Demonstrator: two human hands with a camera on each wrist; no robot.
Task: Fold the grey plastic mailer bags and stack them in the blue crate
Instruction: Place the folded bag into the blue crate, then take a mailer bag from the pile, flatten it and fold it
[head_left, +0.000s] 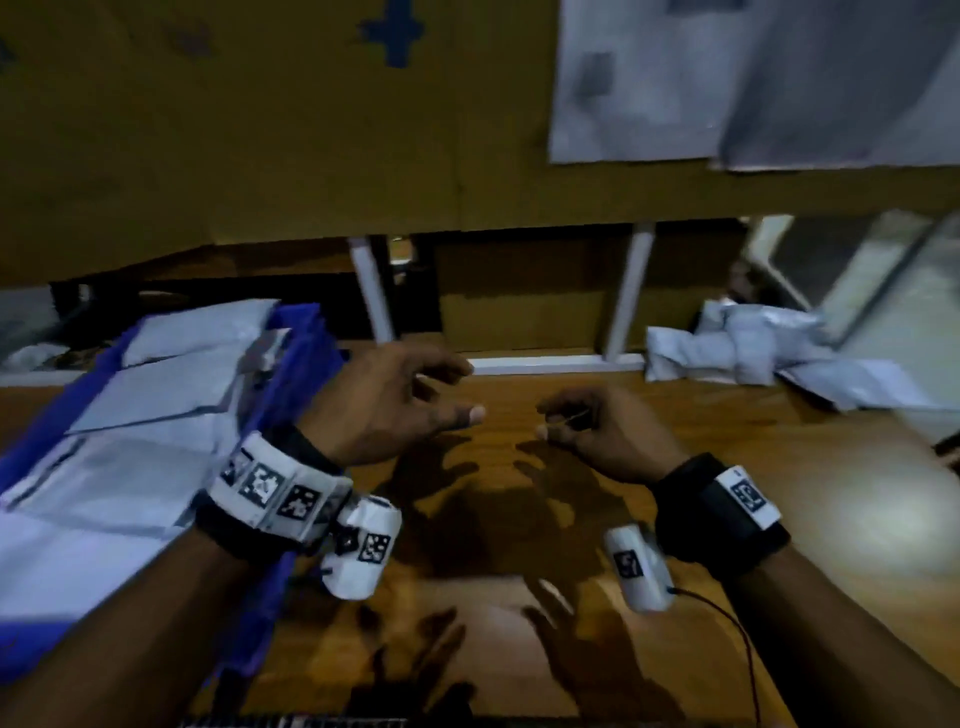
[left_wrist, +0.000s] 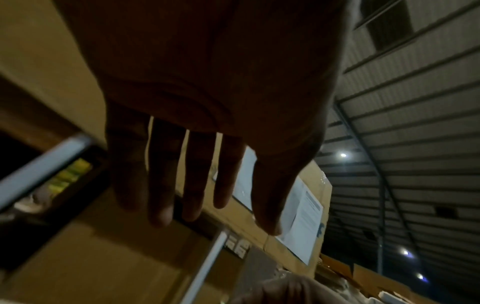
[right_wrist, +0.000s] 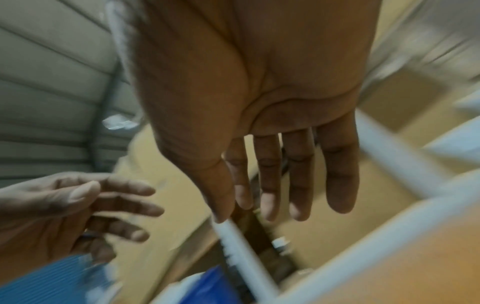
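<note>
The blue crate (head_left: 304, 332) stands at the left of the wooden table (head_left: 753, 519), filled with flat folded grey mailer bags (head_left: 156, 415). A loose heap of crumpled grey mailer bags (head_left: 753, 348) lies at the table's back right. My left hand (head_left: 457, 389) hovers just right of the crate with relaxed, spread fingers and holds nothing. My right hand (head_left: 550, 418) hovers close beside it over the bare wood, also holding nothing. In the wrist views the left hand (left_wrist: 215, 216) and the right hand (right_wrist: 259, 214) both show straight fingers with nothing in them.
Cardboard boxes (head_left: 260, 130) with white labels (head_left: 727, 78) fill the shelf behind the table. Two white shelf posts (head_left: 371, 291) stand at the table's back edge. A thin cable (head_left: 727, 623) runs from my right wrist. Bare wood lies under and before both hands.
</note>
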